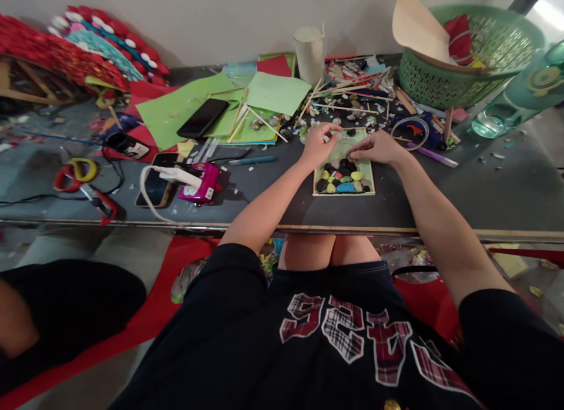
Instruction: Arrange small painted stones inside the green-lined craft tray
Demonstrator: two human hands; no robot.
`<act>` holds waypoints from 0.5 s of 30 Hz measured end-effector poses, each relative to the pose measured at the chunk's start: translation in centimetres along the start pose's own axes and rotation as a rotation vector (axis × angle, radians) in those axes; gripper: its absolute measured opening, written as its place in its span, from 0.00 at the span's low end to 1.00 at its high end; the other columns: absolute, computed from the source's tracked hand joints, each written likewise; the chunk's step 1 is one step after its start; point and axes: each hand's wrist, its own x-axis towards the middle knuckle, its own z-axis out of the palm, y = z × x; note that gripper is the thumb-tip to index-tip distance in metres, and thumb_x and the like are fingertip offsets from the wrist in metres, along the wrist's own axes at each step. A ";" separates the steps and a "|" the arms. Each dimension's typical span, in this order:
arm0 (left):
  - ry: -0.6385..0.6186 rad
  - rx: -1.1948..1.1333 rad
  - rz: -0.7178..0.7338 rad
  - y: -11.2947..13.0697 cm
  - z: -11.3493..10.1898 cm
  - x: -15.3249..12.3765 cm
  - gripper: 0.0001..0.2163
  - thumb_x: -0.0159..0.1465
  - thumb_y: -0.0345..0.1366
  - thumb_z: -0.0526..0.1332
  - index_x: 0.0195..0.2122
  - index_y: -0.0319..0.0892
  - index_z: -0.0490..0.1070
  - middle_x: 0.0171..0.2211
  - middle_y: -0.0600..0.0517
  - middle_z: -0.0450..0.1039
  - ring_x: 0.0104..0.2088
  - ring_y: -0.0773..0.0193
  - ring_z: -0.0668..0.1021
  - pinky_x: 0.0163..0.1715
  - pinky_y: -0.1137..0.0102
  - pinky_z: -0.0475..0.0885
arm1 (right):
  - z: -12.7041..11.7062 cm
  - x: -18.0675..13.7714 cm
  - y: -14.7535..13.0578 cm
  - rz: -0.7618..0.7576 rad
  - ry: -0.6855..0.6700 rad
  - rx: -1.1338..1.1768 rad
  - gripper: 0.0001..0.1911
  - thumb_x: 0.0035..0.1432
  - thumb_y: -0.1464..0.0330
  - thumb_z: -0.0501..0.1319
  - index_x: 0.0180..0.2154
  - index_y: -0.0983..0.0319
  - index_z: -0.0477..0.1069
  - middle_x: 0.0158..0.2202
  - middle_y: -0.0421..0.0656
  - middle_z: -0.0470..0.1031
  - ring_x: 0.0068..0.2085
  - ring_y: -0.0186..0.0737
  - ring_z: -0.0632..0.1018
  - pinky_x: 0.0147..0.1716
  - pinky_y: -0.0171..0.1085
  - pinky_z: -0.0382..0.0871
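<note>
A pale green board with a light wooden stick frame lies near the table's front edge. Black, yellow and grey pebbles and one blue pebble cover its lower half. My left hand rests at the board's upper left edge, fingers loosely curved and thumb apart, with nothing seen in it. From the right, my right hand reaches over the board. Its fingertips are closed on a dark pebble just above the pebble rows; the fingers partly cover it. Another black pebble sits near the board's top.
Behind the board lie scattered pebbles, sticks and a white cup. A green basket and a teal bottle stand right. Leftward are green paper, a black phone, a purple power adapter and scissors. Another person sits left.
</note>
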 end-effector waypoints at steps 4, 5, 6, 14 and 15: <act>-0.010 -0.008 0.001 0.1 0.1 0.1 0.20 0.73 0.55 0.57 0.46 0.44 0.78 0.50 0.43 0.81 0.42 0.59 0.82 0.42 0.65 0.78 | 0.2 0.1 -0.6 0.062 0.029 -0.012 0.15 0.46 0.63 0.77 0.37 0.62 0.87 0.26 0.42 0.80 0.25 0.31 0.70 0.29 0.35 0.62; -0.012 -0.011 0.004 0.1 0.1 0.1 0.19 0.73 0.54 0.57 0.46 0.44 0.78 0.50 0.43 0.81 0.42 0.59 0.82 0.43 0.65 0.78 | 0.2 0.0 -0.9 0.081 0.032 -0.020 0.15 0.45 0.62 0.77 0.36 0.63 0.87 0.24 0.41 0.78 0.24 0.29 0.67 0.27 0.35 0.60; -0.014 -0.014 0.005 0.1 0.2 0.1 0.18 0.73 0.53 0.58 0.46 0.44 0.78 0.50 0.44 0.81 0.42 0.59 0.82 0.44 0.65 0.78 | 0.2 0.0 -1.1 0.097 0.028 -0.025 0.16 0.45 0.62 0.77 0.36 0.64 0.87 0.21 0.40 0.76 0.22 0.28 0.64 0.25 0.35 0.57; -0.023 -0.029 0.001 -0.1 0.1 0.1 0.18 0.73 0.52 0.58 0.46 0.44 0.79 0.49 0.45 0.81 0.42 0.60 0.81 0.43 0.67 0.76 | -0.1 -0.4 -1.4 0.192 -0.022 -0.027 0.19 0.50 0.59 0.76 0.42 0.62 0.86 0.13 0.33 0.61 0.18 0.27 0.57 0.22 0.36 0.52; -0.022 -0.030 0.003 -0.1 0.1 0.1 0.18 0.73 0.53 0.58 0.46 0.44 0.79 0.49 0.45 0.82 0.41 0.60 0.81 0.43 0.66 0.76 | 0.0 -0.4 -1.3 0.195 -0.016 -0.015 0.19 0.50 0.59 0.77 0.42 0.62 0.86 0.14 0.34 0.63 0.18 0.27 0.57 0.22 0.36 0.53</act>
